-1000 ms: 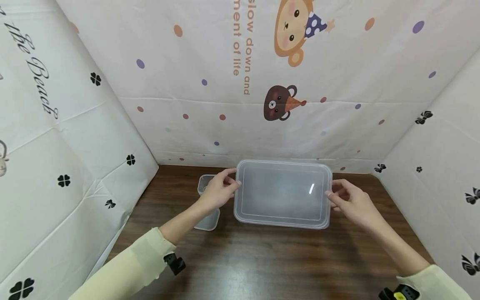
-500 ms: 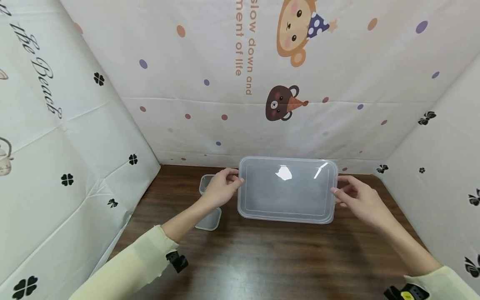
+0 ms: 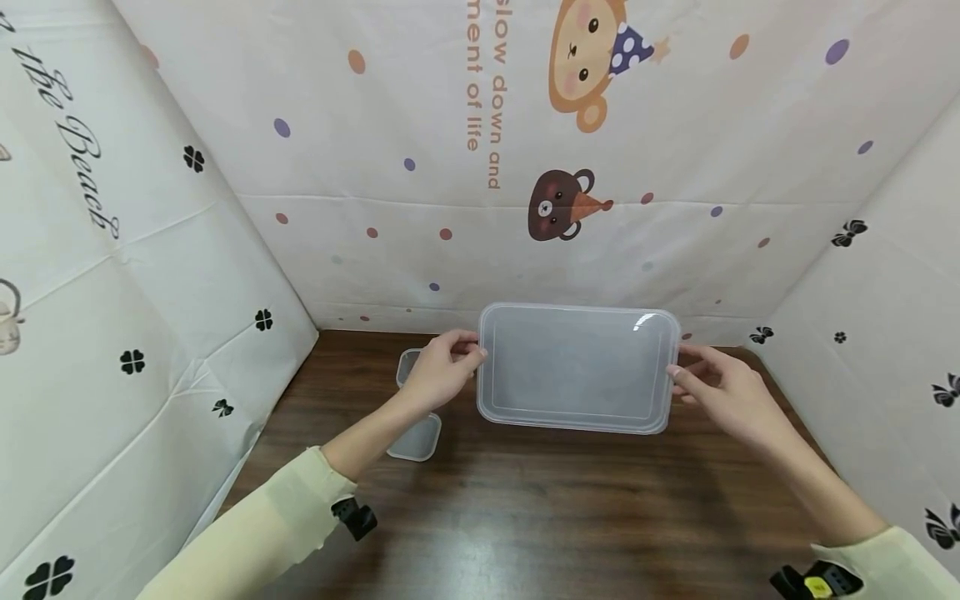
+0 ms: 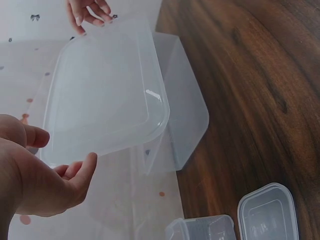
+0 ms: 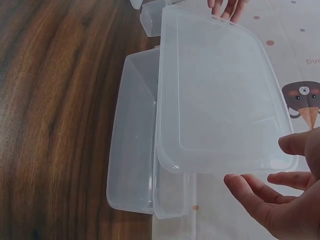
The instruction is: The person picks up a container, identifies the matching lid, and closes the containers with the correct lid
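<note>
A large, translucent rectangular plastic lid (image 3: 577,367) is held up between both hands. At its left short edge, my left hand (image 3: 438,371) pinches the rim between thumb and fingers. Opposite, my right hand (image 3: 731,396) grips the right short edge the same way. Both wrist views show an open, clear plastic food container (image 4: 187,105) on the table, below and apart from the lid. From the right wrist view, its wall and inside (image 5: 132,145) show beside the lid's edge. In the head view the lid hides this container.
Left of the lid, a small clear container (image 3: 407,367) and a small square lid (image 3: 417,439) lie on the dark wooden table (image 3: 525,517), partly behind my left arm. White printed cloth (image 3: 375,275) walls the back and both sides.
Both hands have raised the lid and shifted it slightly toward the back wall and to the right. The small container and small lid have stayed put.
</note>
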`<action>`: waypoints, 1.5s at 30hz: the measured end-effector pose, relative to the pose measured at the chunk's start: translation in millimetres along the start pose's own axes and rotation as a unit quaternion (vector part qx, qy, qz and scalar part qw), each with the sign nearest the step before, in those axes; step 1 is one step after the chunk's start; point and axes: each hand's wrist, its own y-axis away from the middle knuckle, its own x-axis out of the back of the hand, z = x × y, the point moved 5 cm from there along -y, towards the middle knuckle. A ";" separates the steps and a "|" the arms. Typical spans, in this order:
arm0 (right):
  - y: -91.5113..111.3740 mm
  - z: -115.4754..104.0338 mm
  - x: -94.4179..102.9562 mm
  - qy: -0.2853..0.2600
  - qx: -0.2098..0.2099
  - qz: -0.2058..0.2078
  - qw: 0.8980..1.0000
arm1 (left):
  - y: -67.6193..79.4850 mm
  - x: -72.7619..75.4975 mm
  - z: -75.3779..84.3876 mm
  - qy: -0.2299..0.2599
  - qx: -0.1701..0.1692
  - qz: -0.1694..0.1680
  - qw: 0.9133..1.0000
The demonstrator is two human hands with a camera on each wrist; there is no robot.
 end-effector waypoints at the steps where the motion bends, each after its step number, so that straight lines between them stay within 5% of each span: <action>1: -0.1 -0.1 0.7 -0.005 0.000 0.000 1.000 | -0.1 0.6 0.7 -0.004 0.000 0.002 1.000; 28: -7.1 0.9 9.2 -0.070 0.014 0.006 0.997 | -5.2 2.6 4.5 0.012 -0.019 0.027 0.999; 34: -6.7 -0.1 11.4 -0.028 0.015 0.018 0.999 | -6.3 1.8 2.2 0.010 -0.014 0.036 0.999; 38: -6.5 -1.1 12.3 -0.015 0.023 0.033 0.999 | -7.4 1.3 0.1 0.033 0.001 0.039 0.999; 45: -6.8 -1.9 10.6 -0.070 0.032 0.037 0.996 | -8.5 2.1 1.8 0.101 -0.001 0.042 0.994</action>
